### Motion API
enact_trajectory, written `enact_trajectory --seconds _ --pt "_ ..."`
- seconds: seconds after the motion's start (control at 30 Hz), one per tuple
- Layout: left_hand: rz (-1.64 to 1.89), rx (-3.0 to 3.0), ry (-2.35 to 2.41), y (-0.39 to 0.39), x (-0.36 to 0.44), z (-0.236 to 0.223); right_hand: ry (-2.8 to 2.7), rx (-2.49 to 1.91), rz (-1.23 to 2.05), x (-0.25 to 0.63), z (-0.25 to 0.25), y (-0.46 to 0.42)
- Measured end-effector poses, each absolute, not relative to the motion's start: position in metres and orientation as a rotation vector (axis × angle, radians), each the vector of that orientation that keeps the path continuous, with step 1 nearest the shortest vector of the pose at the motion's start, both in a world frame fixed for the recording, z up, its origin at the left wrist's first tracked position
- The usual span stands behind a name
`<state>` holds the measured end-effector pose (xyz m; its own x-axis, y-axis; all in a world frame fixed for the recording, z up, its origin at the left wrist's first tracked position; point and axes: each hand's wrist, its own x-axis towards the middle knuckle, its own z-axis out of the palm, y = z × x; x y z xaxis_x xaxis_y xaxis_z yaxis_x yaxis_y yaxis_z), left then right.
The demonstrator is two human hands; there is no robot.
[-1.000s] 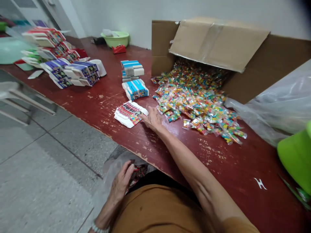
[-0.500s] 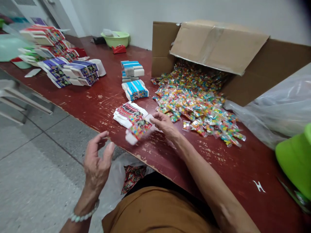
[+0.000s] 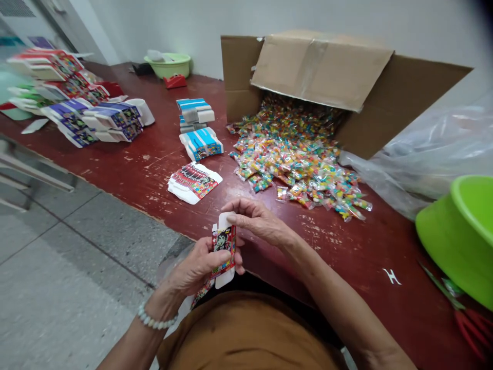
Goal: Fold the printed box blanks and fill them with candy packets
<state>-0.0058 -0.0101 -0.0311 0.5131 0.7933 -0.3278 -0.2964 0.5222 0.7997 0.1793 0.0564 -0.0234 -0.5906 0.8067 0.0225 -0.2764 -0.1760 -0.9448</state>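
Note:
A small red printed candy box (image 3: 222, 247) with white end flaps stands upright in front of me, close to the table edge. My left hand (image 3: 204, 264) is wrapped round its sides, thumb across the printed front. At the top, my right hand (image 3: 256, 221) pinches the white flap between thumb and fingers. Beyond them lies a fanned stack of flat red cartons (image 3: 194, 182) on the table. Many clear packets of colourful candies (image 3: 296, 154) spill from a cardboard box (image 3: 319, 67) lying on its side.
Blue-and-white carton bundles (image 3: 202, 144) sit behind the red stack, with purple ones (image 3: 111, 121) and red ones (image 3: 57, 67) at far left. A green tub (image 3: 458, 231) and red-handled scissors (image 3: 473, 329) are at right. A red tape dispenser (image 3: 174, 81) stands near a pale green basin (image 3: 169, 66).
The red carton has come off the stack area towards me and now looks squared out. My left hand, empty before, has closed round it. My right hand holds its top flap.

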Motion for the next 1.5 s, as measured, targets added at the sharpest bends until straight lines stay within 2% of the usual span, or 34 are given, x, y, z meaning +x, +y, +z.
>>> enact_trajectory --seconds 0.37,0.57,0.87,1.03,1.23,1.4,1.5 --pt "0.900 0.625 1.053 -0.010 0.002 -0.028 -1.042 -0.872 1.939 0.165 -0.030 0.022" --pt "1.019 0.759 1.083 -0.010 0.008 -0.028 -1.067 -1.121 1.708 0.154 -0.028 0.024" --pt "1.114 0.894 1.218 -0.006 0.002 -0.039 -1.165 -1.194 1.478 0.155 -0.036 0.030" --pt "1.337 0.962 1.304 -0.010 0.004 -0.031 -1.226 -1.173 1.328 0.160 -0.038 0.033" --pt "1.290 0.993 1.293 -0.013 0.004 -0.027 -1.157 -0.965 1.439 0.154 -0.043 0.025" --pt "1.178 0.904 1.167 -0.007 -0.004 -0.025 -1.202 -1.004 1.496 0.162 -0.039 0.027" --pt "1.136 0.892 1.142 -0.006 -0.005 -0.027 -1.127 -1.019 1.675 0.169 -0.038 0.034"
